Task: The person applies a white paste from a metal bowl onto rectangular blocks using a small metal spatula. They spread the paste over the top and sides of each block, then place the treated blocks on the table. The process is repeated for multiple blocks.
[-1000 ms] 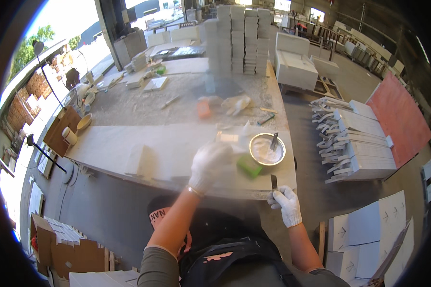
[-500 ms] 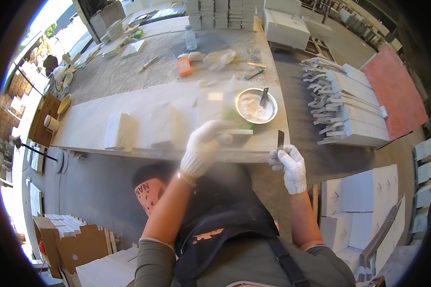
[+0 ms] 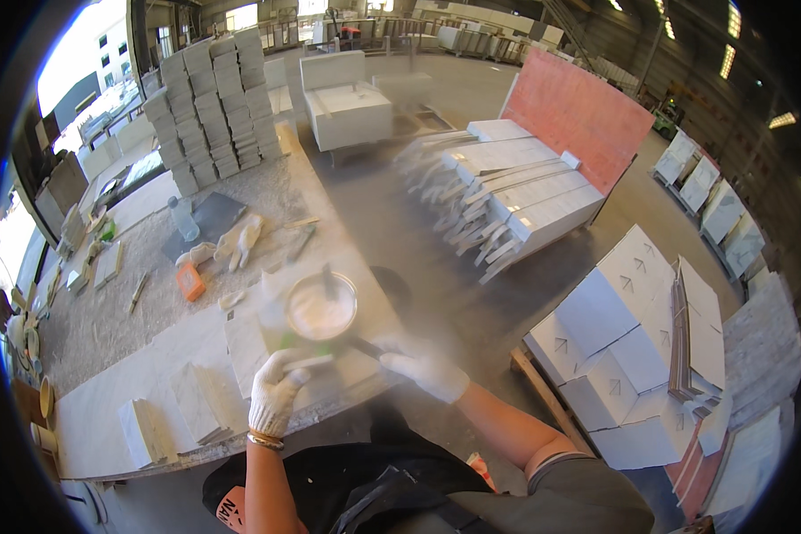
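My left hand (image 3: 276, 387), in a white knit glove, pinches a small pale stone tile (image 3: 311, 362) seen almost edge-on, just in front of a round tin of white paste (image 3: 316, 311). A dark spatula (image 3: 330, 283) stands in the paste, its handle tilted over the rim. From the right comes my gloved right hand (image 3: 427, 369), blurred, closed on a dark scraper (image 3: 365, 346). The scraper's blade points left, close to the tin's near edge; whether it touches the tin I cannot tell.
White stone pieces (image 3: 200, 405) stand on the pale worktop slab (image 3: 98, 445). Behind lie an orange box (image 3: 190, 281), spare gloves (image 3: 240, 242) and a clear bottle (image 3: 183, 219). Tall tile stacks (image 3: 214, 107) rise farther back. White cartons (image 3: 627, 356) stand to the right.
My view has swung right. My right hand has brought the scraper from upright to nearly level, close to the tin. The tile stays in my left hand.
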